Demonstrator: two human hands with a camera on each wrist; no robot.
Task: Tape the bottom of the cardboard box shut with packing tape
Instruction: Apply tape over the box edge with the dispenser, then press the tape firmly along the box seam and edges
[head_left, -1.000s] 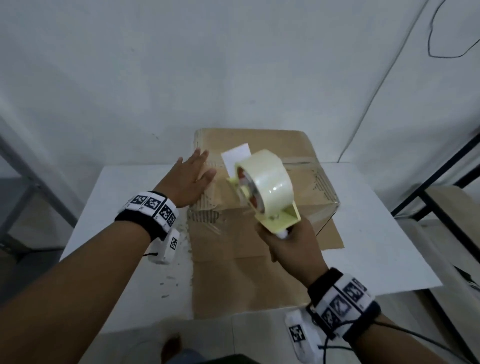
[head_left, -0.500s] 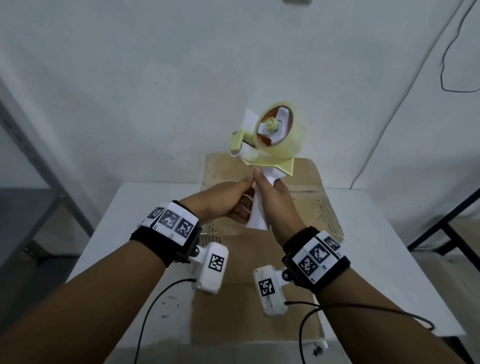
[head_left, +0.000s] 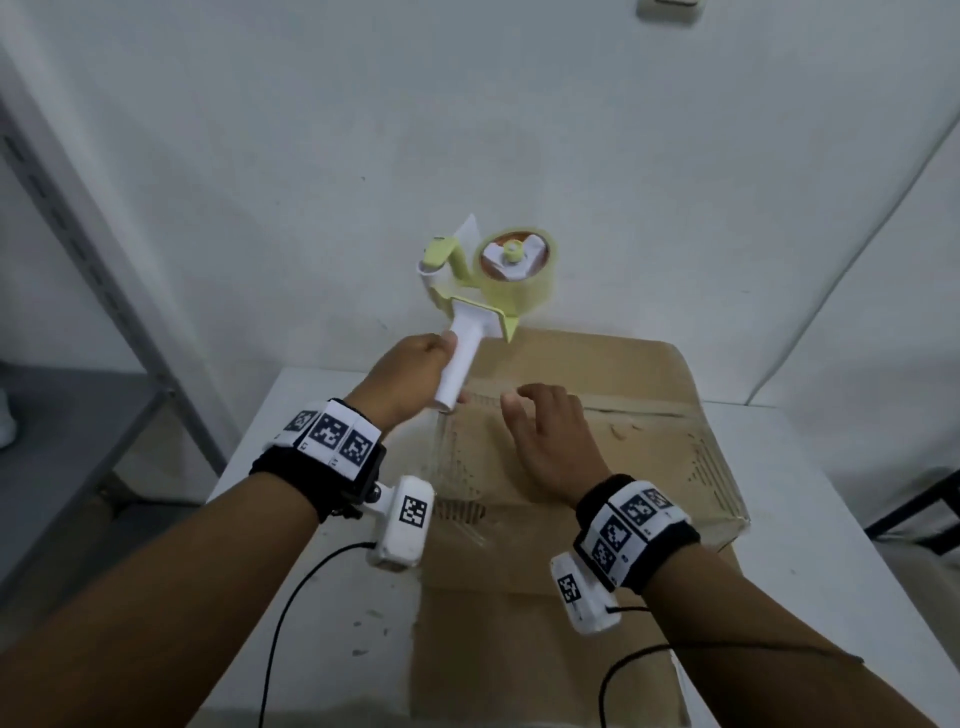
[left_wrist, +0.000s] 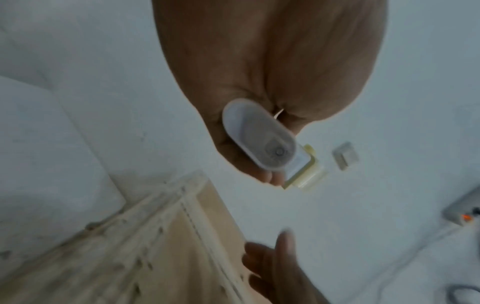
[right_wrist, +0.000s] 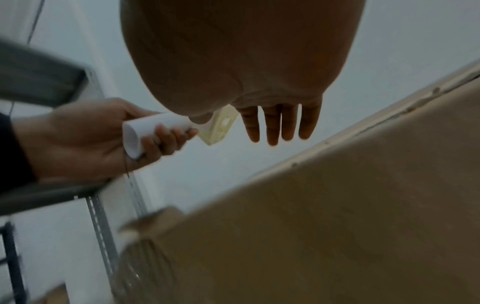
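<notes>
Grey metal shelving (head_left: 78, 291) runs down the left edge of the head view, beside a white table (head_left: 322, 613) that fills the lower middle of the frame. Left of centre, the left hand (head_left: 410, 376) curls its fingers round the white handle (head_left: 460, 364) of a tape dispenser (head_left: 483, 291), which is held up off the box in front of the white wall (head_left: 519, 130), its pale yellow frame and roll of clear packing tape (head_left: 519, 275) tilted toward the upper centre of the frame. In the left wrist view the oval butt of the handle (left_wrist: 259, 139) sticks out from the closed fingers, though that picture is blurred. In the right wrist view the same grip shows at the left of the frame, fingers (right_wrist: 166, 139) wrapped round the white tube.

At centre and right of the head view the cardboard box (head_left: 623, 467) lies on the table with its flaps folded flat and facing up; clear tape (head_left: 717, 483) already shines across its middle band and over its right edge. The right hand (head_left: 553, 441) hovers just above the box top, right of the dispenser handle, palm down, fingers loose and slightly bent, holding nothing; whether the fingertips touch the cardboard cannot be told. The right wrist view shows those fingers (right_wrist: 275, 123) hanging straight and apart from the handle. Both wrists carry black bands with printed markers (head_left: 332, 434) and white camera units (head_left: 402, 525), with black cables (head_left: 291, 597) trailing toward the bottom of the frame.
</notes>
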